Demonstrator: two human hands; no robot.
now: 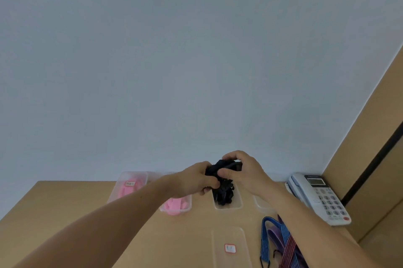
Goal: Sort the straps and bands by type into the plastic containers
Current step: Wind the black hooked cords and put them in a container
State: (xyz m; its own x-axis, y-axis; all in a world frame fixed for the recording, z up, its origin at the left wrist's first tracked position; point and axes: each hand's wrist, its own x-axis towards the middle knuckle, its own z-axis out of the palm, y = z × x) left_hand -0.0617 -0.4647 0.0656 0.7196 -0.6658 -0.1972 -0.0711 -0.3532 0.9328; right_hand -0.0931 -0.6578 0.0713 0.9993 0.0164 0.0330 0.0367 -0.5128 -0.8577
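Both hands hold a black strap bundle [224,166] raised above a clear container [238,203] that holds more black straps [224,194]. My left hand [199,180] grips the bundle's left end and my right hand [244,171] pinches its right end. Left of these stand two clear containers with pink bands, one at the far left [130,187] and one partly hidden under my left forearm [176,204]. A further clear container [261,203] lies mostly hidden under my right forearm. Blue, purple and red striped straps [281,239] lie loose on the table at the lower right.
A clear lid with a red-framed label [230,246] lies on the wooden table [65,202] near the front. A white desk telephone [320,195] sits at the right by a wooden cabinet [370,136]. A pale wall rises behind the table.
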